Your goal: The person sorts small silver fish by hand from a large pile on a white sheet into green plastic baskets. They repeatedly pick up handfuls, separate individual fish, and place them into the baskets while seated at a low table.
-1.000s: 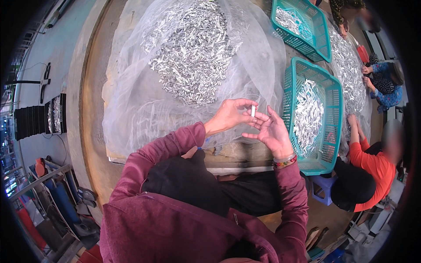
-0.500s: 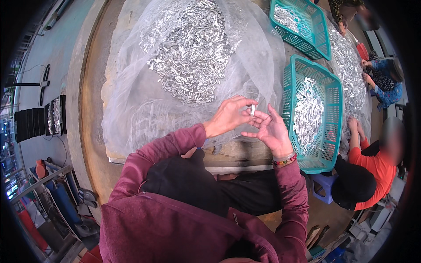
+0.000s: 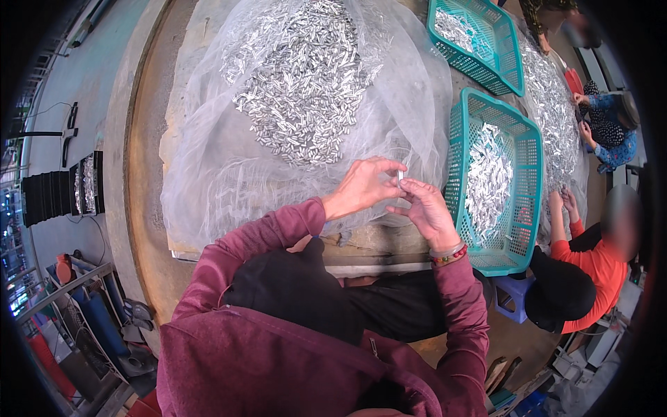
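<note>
Nearest, two maroon sleeves are rising from the lower edge, and the left hand (image 3: 360, 187) and right hand (image 3: 425, 212) are meeting just short of the net sheet (image 3: 208, 174) that is draping over the work table (image 3: 142, 208). Both hands are pinching one small silver tube (image 3: 400, 178) between curled fingertips, the left gripping from its side and the right closing on it from below, so neither hand is open; holding it up at the fingertips seems to be a way of turning it toward the eye, away from the heap. A beaded bracelet (image 3: 448, 254) is sitting on the right wrist. Just right of the net sheet, a teal basket (image 3: 531, 208) is lying within easy reach of the right hand, part filled with silver pieces, probably placed there so a short swing reaches it. Beyond the hands, the pile of silver tubes (image 3: 306, 76) is spreading over the middle of the net sheet, the mesh edges bunching up around it and likely keeping pieces from rolling off. Left of the net sheet a strip of bare table edge is running free. Farther right, a second teal basket (image 3: 479, 42) is sitting at the far corner, and a person in an orange top (image 3: 590, 271) is working close against the first basket, crowding that side.
</note>
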Available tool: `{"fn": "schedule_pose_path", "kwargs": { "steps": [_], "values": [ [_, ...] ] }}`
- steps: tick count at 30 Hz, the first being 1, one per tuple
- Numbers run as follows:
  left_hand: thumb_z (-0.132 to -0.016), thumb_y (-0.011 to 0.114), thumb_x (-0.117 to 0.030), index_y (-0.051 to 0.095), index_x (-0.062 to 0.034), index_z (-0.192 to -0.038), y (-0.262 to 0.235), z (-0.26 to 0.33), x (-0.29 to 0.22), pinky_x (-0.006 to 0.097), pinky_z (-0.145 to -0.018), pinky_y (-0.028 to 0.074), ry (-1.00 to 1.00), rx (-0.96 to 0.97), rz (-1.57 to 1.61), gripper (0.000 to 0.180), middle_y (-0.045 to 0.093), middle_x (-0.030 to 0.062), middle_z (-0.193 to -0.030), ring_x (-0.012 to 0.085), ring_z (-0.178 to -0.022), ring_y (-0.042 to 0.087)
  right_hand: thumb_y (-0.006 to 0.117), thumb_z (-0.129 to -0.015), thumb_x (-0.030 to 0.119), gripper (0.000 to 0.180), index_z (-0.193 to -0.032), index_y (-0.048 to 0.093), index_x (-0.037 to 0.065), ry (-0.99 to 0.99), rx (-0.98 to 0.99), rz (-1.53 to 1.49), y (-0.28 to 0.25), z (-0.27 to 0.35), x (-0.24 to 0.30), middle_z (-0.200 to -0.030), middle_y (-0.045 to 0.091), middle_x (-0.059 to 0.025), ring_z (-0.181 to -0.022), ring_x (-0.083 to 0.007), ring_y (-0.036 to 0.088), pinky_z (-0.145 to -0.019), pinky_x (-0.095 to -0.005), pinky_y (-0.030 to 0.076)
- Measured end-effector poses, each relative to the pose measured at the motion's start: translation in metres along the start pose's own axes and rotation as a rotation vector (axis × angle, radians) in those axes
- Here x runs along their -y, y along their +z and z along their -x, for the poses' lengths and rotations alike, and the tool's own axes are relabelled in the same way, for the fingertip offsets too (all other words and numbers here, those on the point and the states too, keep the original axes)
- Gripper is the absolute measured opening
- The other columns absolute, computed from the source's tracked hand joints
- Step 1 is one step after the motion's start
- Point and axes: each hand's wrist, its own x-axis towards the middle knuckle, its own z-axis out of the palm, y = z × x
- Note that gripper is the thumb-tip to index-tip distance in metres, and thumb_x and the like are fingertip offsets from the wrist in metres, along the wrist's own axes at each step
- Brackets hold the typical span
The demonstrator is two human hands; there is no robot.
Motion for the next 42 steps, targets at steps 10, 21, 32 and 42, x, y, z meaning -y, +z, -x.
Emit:
{"fn": "schedule_pose_path", "kwargs": {
  "steps": [10,21,32,42],
  "values": [
    [-0.070,0.077,-0.017,0.066,-0.0029,-0.108,0.004,0.002,-0.001,0.031,-0.081,0.048,0.007,0.013,0.028,0.042,0.067,0.0102,-0.101,0.0157,-0.093,0.061,0.060,-0.091,0.034,0.029,-0.090,0.067,0.007,-0.078,-0.113,0.089,0.005,-0.002,-0.008,-0.084,0.066,-0.0004,-0.079,-0.0079,0.057,-0.077,-0.0313,0.045],
    [-0.073,0.076,-0.006,0.062,-0.0028,-0.112,0.006,0.003,0.005,0.030,-0.082,0.050,-0.032,0.105,0.380,0.042,0.063,0.0037,-0.109,0.0151,-0.100,0.058,0.031,-0.098,0.050,0.062,-0.085,0.068,0.002,-0.120,-0.111,0.089,0.006,0.001,0.001,-0.089,0.067,-0.0092,-0.085,-0.0154,0.057,-0.080,-0.0346,0.043],
    [-0.076,0.071,0.002,0.058,-0.0006,-0.115,0.004,0.006,0.014,0.032,-0.085,0.051,-0.080,0.167,0.554,0.042,0.059,0.0066,-0.115,0.0169,-0.105,0.057,0.031,-0.097,0.051,0.063,-0.087,0.065,-0.001,-0.129,-0.077,0.051,0.012,0.006,0.007,-0.092,0.067,-0.0161,-0.088,-0.0220,0.061,-0.082,-0.0389,0.045],
    [-0.073,0.076,-0.015,0.045,-0.0127,-0.135,0.008,0.006,0.014,0.036,-0.092,0.043,0.197,0.129,0.165,0.069,0.054,0.0067,-0.122,0.0203,-0.108,0.052,0.066,-0.079,0.012,0.018,-0.094,0.069,0.000,-0.211,-0.074,0.560,-0.016,0.006,0.029,-0.090,0.069,-0.0057,-0.083,-0.0111,0.060,-0.075,-0.0253,0.045]
  ]
}}
